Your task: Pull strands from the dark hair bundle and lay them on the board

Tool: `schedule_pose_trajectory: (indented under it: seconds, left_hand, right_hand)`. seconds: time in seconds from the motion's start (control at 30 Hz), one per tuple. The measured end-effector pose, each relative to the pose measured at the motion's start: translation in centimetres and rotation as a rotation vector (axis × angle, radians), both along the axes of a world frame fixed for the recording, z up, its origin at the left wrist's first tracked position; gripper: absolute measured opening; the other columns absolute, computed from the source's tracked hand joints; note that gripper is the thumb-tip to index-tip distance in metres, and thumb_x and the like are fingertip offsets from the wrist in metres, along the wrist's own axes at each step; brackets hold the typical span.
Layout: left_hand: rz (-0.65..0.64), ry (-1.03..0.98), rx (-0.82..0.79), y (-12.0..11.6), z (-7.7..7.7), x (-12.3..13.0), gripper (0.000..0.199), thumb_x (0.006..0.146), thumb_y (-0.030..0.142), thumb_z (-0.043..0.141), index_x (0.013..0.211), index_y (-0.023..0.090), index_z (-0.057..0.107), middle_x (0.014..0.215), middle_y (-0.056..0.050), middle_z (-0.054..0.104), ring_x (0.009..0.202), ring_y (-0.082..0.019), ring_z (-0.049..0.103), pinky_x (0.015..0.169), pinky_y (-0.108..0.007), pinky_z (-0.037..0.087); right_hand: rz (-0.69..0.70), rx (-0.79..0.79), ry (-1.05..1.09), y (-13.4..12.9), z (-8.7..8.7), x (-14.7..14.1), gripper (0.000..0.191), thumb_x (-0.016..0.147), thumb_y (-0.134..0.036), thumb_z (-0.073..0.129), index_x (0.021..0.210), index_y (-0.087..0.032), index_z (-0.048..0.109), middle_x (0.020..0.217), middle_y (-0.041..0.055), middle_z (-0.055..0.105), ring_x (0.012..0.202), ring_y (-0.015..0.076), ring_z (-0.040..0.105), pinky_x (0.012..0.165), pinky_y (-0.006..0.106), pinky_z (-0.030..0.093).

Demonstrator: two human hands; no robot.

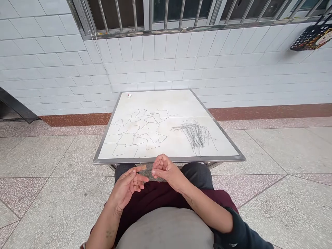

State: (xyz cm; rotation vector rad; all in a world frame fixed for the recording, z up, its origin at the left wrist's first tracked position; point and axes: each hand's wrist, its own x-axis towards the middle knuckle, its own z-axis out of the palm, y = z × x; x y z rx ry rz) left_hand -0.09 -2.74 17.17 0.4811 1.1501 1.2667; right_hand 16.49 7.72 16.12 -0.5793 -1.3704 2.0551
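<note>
My left hand is just past the table's near edge, above my lap. Its fingers are loosely apart, and a tan strip like tape covers the index fingertip. My right hand faces it, thumb and index finger pinched on a thin wire that reaches toward the left fingertip. The wire is very faint, and its far end is hard to make out. On the white table, several bent wires lie spread out at left. A tangled pile of straighter dark wires lies at right.
The table has a grey metal rim close to my knees. A small white and red object sits at its far left corner. Behind stands a tiled wall with a barred window. A patterned bag hangs at upper right.
</note>
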Motion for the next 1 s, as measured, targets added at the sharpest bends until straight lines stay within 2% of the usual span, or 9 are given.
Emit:
schedule_pose_trajectory:
  seconds: [0.2,0.33,0.53,0.73,0.87,1.0]
  left_hand:
    - [-0.028,-0.019,-0.081,0.2,-0.1,0.2,0.046,0.085,0.040,0.055,0.120,0.010,0.057,0.078,-0.011,0.072,0.054,-0.012,0.057,0.050,-0.022,0.041]
    - [-0.031,-0.039,-0.105,0.6,-0.6,0.6,0.047,0.084,0.041,0.056,0.120,0.011,0.057,0.078,-0.012,0.072,0.055,-0.012,0.059,0.051,-0.022,0.042]
    - [-0.030,-0.034,-0.053,0.8,-1.2,0.6,0.048,0.084,0.043,0.055,0.122,0.014,0.056,0.085,-0.012,0.072,0.060,-0.012,0.060,0.052,-0.021,0.042]
    - [-0.002,-0.050,-0.147,1.3,-2.0,0.7,0.044,0.083,0.042,0.055,0.117,0.013,0.059,0.080,-0.010,0.072,0.054,-0.011,0.059,0.048,-0.020,0.040]
    - [0.018,-0.007,-0.113,2.3,-2.6,1.2,0.041,0.084,0.040,0.053,0.117,0.015,0.058,0.083,-0.009,0.072,0.059,-0.011,0.059,0.050,-0.019,0.041]
    - [0.004,0.068,-0.058,3.4,-2.4,1.9,0.042,0.083,0.040,0.053,0.115,0.014,0.059,0.082,-0.009,0.071,0.060,-0.012,0.059,0.051,-0.021,0.042]
  right_hand:
    - [-0.229,0.423,-0.300,0.1,-1.9,0.0,0.025,0.075,-0.021,0.061,0.093,-0.024,0.044,0.076,-0.0015,0.055,0.065,0.0129,0.051,0.064,0.030,0.044]
    - [-0.287,0.517,-0.389,0.2,-2.6,0.1,0.024,0.074,-0.021,0.058,0.094,-0.024,0.046,0.076,-0.0007,0.055,0.063,0.0137,0.051,0.065,0.031,0.044]
    - [-0.162,0.288,-0.322,0.7,-2.7,0.3,0.029,0.073,-0.026,0.061,0.097,-0.023,0.046,0.081,0.0000,0.059,0.066,0.0129,0.054,0.066,0.030,0.045]
    - [-0.215,0.290,-0.293,1.0,-3.8,0.4,0.029,0.071,-0.029,0.065,0.095,-0.024,0.050,0.076,-0.0016,0.059,0.065,0.0134,0.053,0.065,0.030,0.042]
    - [-0.103,0.022,-0.174,0.9,-3.8,0.3,0.036,0.068,-0.034,0.071,0.095,-0.022,0.049,0.074,-0.0034,0.058,0.061,0.0107,0.053,0.064,0.029,0.044]
    - [-0.130,-0.082,-0.132,0.9,-3.1,0.6,0.039,0.064,-0.037,0.076,0.091,-0.021,0.053,0.071,-0.0045,0.056,0.059,0.0087,0.052,0.063,0.027,0.044]
